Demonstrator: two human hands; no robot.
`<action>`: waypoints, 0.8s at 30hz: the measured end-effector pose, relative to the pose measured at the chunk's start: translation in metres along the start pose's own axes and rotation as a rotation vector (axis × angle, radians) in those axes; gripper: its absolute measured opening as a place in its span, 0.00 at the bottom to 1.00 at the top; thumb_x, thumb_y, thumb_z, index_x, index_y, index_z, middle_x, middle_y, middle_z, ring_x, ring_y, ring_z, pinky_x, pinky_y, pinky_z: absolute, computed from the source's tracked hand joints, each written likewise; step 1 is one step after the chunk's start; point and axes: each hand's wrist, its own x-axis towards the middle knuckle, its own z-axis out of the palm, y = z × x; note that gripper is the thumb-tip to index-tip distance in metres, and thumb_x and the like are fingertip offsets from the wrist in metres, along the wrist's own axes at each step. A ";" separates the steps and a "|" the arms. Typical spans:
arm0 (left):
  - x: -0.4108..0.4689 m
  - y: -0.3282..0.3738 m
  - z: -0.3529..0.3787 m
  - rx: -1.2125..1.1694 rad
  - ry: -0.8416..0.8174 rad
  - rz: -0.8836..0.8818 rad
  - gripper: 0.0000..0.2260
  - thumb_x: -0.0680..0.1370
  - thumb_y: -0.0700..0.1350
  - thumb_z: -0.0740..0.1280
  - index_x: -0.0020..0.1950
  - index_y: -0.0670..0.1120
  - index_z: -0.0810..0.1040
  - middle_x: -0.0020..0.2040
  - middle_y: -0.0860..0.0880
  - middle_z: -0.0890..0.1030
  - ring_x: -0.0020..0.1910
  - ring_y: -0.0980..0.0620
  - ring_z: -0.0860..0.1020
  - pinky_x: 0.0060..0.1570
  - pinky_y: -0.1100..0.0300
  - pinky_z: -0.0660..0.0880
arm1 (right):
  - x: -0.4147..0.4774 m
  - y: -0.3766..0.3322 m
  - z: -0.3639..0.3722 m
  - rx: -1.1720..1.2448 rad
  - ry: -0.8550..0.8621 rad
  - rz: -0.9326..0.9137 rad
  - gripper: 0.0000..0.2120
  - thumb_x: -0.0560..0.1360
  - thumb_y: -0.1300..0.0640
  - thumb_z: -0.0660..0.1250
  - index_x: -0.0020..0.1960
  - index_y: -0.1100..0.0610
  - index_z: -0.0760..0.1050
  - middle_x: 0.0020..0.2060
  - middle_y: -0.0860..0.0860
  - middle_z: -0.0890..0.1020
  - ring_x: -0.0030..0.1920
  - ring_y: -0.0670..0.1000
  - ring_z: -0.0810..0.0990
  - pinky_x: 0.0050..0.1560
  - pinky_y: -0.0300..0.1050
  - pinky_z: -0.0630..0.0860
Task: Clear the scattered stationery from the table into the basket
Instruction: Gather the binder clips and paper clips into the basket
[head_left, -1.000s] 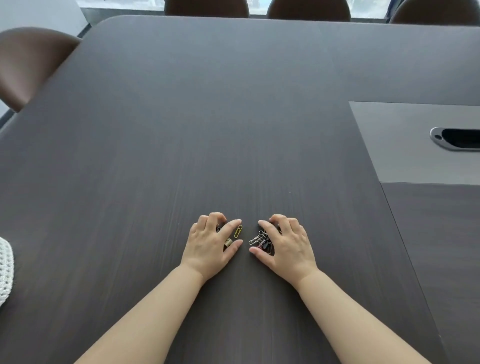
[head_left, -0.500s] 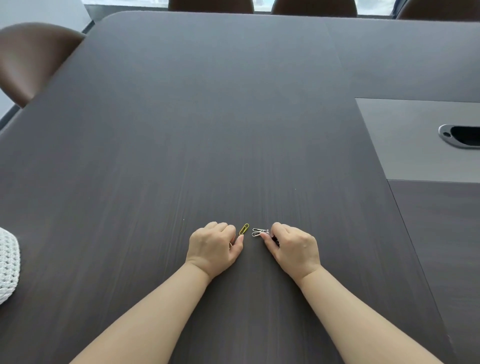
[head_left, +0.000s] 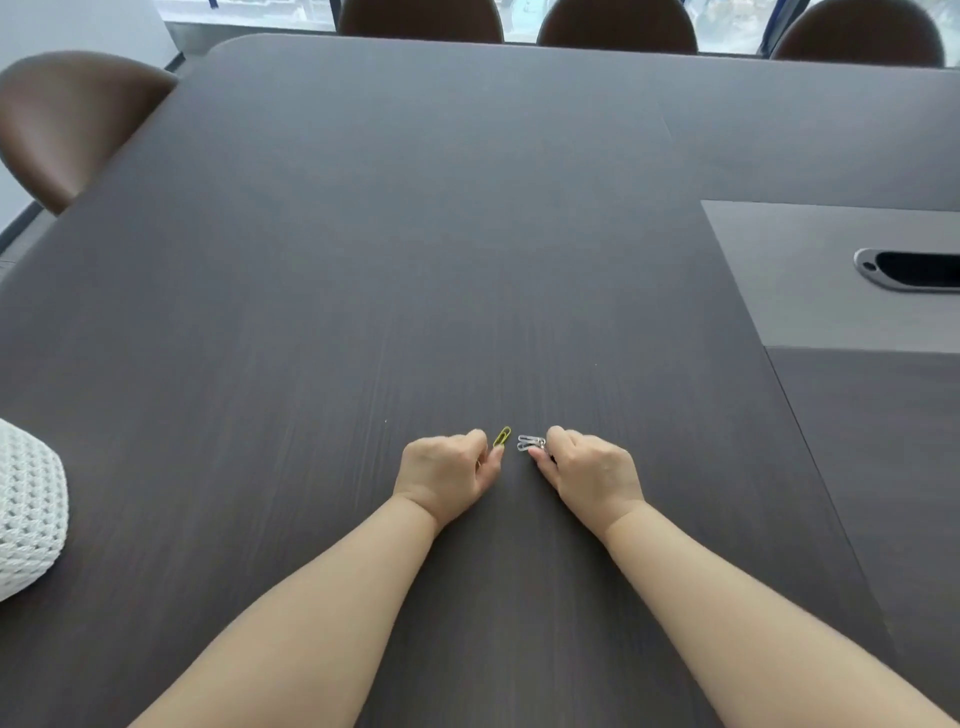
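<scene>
Both hands rest side by side on the dark table (head_left: 467, 260). My left hand (head_left: 447, 475) is curled, and its thumb and forefinger pinch a yellow paper clip (head_left: 502, 436) that sticks out past the fingertips. My right hand (head_left: 587, 473) is curled too and pinches silver paper clips (head_left: 530, 442) at its fingertips; more clips may be hidden under the fingers. The white woven basket (head_left: 28, 512) stands at the left edge of the view, far from both hands.
A lighter grey panel (head_left: 831, 275) with a cable slot (head_left: 909, 269) is set into the table at the right. Brown chairs stand at the far left (head_left: 72, 119) and along the far edge (head_left: 618, 28).
Both hands have curled in from spread fingers, gathering the loose paper clips into their fingertips. The clip pile between them is gone from the table.
</scene>
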 end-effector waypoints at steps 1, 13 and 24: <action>0.000 -0.001 -0.002 -0.019 -0.022 -0.019 0.17 0.72 0.52 0.57 0.25 0.46 0.68 0.18 0.49 0.70 0.16 0.47 0.69 0.22 0.68 0.57 | -0.004 -0.004 -0.004 -0.010 -0.068 0.029 0.16 0.72 0.49 0.59 0.30 0.56 0.68 0.21 0.49 0.73 0.18 0.52 0.72 0.16 0.37 0.63; -0.081 -0.068 -0.168 -0.543 0.214 -0.243 0.18 0.77 0.53 0.53 0.28 0.52 0.53 0.21 0.51 0.58 0.23 0.54 0.58 0.24 0.65 0.54 | -0.015 -0.120 -0.112 0.781 0.042 0.450 0.18 0.77 0.54 0.62 0.30 0.52 0.61 0.22 0.45 0.64 0.25 0.47 0.63 0.28 0.40 0.60; -0.166 -0.267 -0.306 0.004 0.301 -0.321 0.20 0.75 0.57 0.55 0.28 0.47 0.69 0.21 0.51 0.71 0.20 0.50 0.70 0.21 0.65 0.61 | 0.093 -0.382 -0.139 0.949 -0.057 -0.008 0.16 0.76 0.50 0.63 0.33 0.52 0.62 0.23 0.44 0.65 0.26 0.46 0.63 0.30 0.40 0.63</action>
